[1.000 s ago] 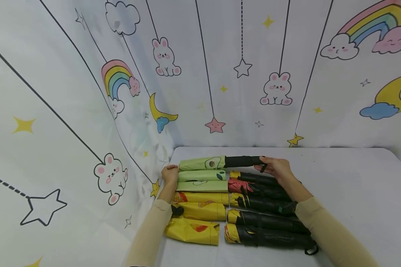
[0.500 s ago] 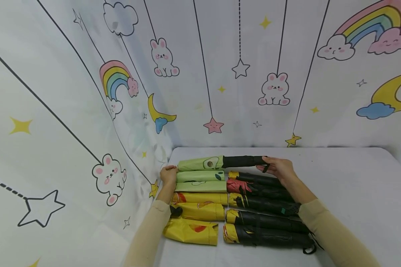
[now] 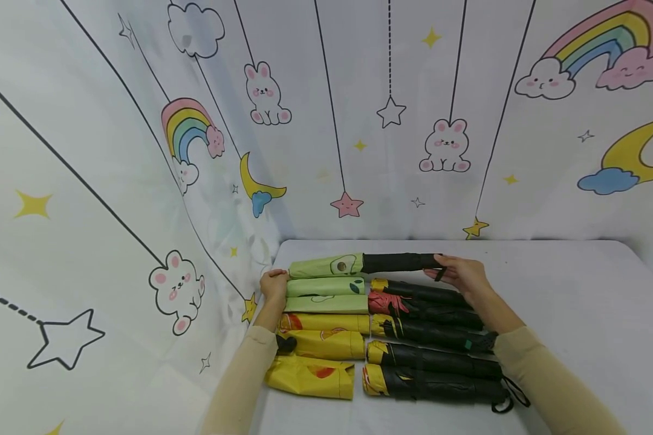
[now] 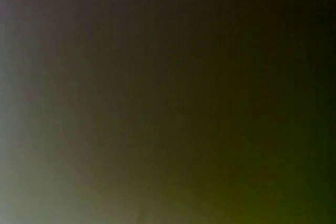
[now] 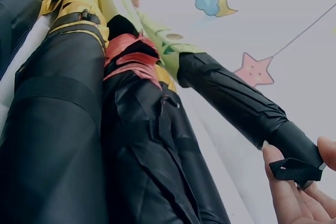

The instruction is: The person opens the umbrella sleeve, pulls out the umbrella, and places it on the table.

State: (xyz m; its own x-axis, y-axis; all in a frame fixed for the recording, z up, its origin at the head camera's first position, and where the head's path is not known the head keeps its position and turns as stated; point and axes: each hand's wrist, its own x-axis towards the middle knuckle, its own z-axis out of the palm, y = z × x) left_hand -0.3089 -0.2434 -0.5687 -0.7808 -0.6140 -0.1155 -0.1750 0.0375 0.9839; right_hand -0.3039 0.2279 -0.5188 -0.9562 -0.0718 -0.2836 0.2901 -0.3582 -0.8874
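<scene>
At the back of the table lies a black folded umbrella (image 3: 396, 262), its left part inside a light green sleeve (image 3: 311, 266) printed with an avocado. My left hand (image 3: 274, 284) grips the sleeve's left end. With fingertips and thumb, my right hand (image 3: 461, 275) pinches the umbrella's right end, where a short black strap (image 5: 295, 171) shows in the right wrist view. There, the black umbrella slants from the green sleeve (image 5: 167, 38) down to the fingers. The left wrist view is dark and blurred, with no hand or thing distinct.
Nearer me lie two green sleeves (image 3: 326, 304) and several yellow sleeves (image 3: 311, 376) in a column. Right of them is a row of black folded umbrellas (image 3: 446, 383) with yellow or red tips. A printed white curtain (image 3: 402, 72) stands behind the white table (image 3: 571, 314).
My right hand has moved right, drawing the umbrella along, so more black now shows beyond the green sleeve. My left hand keeps its grip on the sleeve end.
</scene>
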